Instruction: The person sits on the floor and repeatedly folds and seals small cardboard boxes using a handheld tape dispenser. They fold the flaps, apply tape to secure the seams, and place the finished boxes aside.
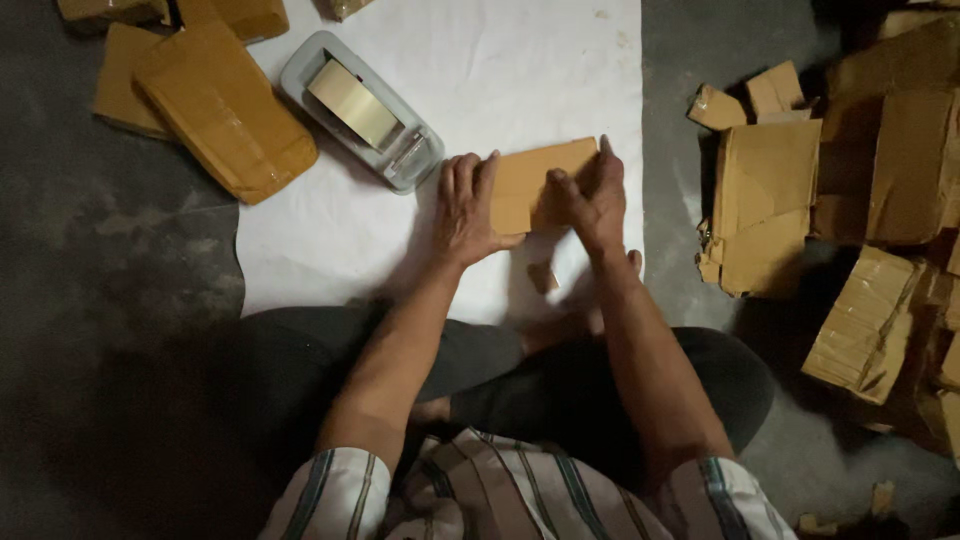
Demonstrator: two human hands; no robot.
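Observation:
A small flat brown cardboard piece [530, 180] lies on a white sheet [500, 70] spread over the floor. My left hand [466, 212] presses flat on its left edge, fingers spread. On its right end, my right hand [594, 197] pinches and folds the card with thumb and fingers. A tiny brown scrap [542, 276] sits on the sheet just below the hands. I sit cross-legged in dark trousers.
A grey tape dispenser [362, 108] with a tan roll lies on the sheet's upper left. Taped brown parcels [222, 108] lie to the left on the dark floor. Folded cardboard and stacked boxes [770, 200] crowd the right side.

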